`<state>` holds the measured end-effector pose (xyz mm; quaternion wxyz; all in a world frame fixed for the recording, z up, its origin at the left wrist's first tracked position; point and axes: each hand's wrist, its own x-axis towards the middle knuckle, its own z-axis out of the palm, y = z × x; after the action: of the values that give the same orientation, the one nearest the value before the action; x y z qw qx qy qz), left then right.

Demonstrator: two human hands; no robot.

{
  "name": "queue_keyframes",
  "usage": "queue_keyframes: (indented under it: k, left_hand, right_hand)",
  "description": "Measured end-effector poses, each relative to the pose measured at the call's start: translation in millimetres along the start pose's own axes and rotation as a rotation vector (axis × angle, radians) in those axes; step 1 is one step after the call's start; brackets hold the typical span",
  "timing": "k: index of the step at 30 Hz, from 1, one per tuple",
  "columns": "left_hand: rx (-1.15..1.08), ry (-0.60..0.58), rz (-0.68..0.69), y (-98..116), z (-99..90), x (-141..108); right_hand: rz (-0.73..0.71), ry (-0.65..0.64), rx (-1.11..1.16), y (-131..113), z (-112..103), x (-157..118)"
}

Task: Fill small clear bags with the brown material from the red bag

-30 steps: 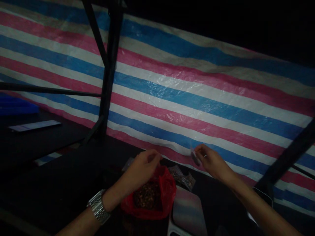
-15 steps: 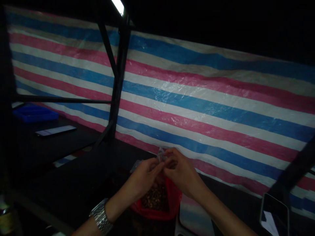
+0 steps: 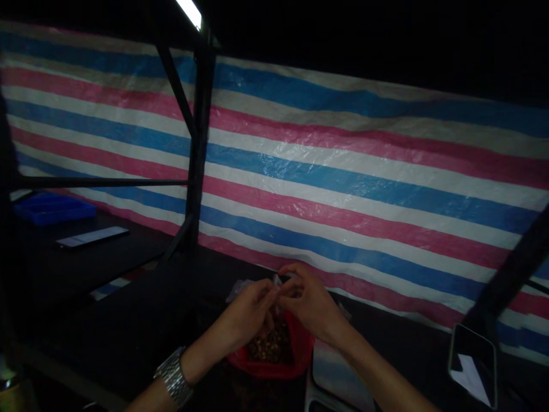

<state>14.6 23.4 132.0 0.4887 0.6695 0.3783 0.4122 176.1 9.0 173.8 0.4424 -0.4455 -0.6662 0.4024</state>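
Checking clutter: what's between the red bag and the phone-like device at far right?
Head view: first a pale-edged, glossy-topped slab, partly hidden by the right forearm, then dark tabletop.

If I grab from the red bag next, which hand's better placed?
Probably your left hand: it hangs closer to the brown pieces in the red bag, while your right hand is up by the bag's far edge.

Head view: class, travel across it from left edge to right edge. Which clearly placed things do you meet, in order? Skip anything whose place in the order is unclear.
Blue tray → flat pale-topped slab → silver wristwatch → left hand → right hand → phone-like device.
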Motion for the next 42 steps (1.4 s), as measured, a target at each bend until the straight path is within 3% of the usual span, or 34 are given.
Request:
queue_keyframes:
  k: [8, 13, 16, 20, 23, 25, 27, 33, 37, 42]
  left_hand:
    - [0.052, -0.024, 0.140, -11, -2.7, 2]
    - [0.085, 0.010, 0.131, -19, -0.8, 3]
    - [0.048, 0.037, 0.042, -22, -0.7, 4]
    - [-0.125, -0.027, -0.155, -19, -1.7, 0]
    - [-0.523, -0.098, -0.377, -11, -2.9, -2]
    - [-0.759, -0.051, -0.433, -8, -3.4, 1]
    - [-0.803, 0.047, -0.366, -11, -2.9, 6]
    - [-0.632, 0.191, -0.142, -41, 6.2, 14]
    - [-0.501, 0.169, -0.092, -53, 16.3, 10]
    - [-0.387, 0.103, -0.043, -55, 25.7, 12]
  right_hand:
    - [0.015, 0.005, 0.087, 16, -3, -1]
    - [-0.056, 0.308, -0.218, 25, 2, -3]
    - [-0.070, 0.366, -0.335, 26, 1, -3]
    - [-0.208, 0.325, -0.404, 26, 1, -6]
    - [-0.297, 0.211, -0.397, 30, 3, -10]
    - [-0.330, 0.116, -0.452, 35, 5, -14]
    - [-0.336, 0.033, -0.537, 39, 5, -18]
    - [-0.313, -0.163, -0.972, 36, -9, -34]
    - [-0.248, -0.220, -1.164, 29, -25, -44]
    - [-0.196, -0.228, -1.152, 26, -38, -46]
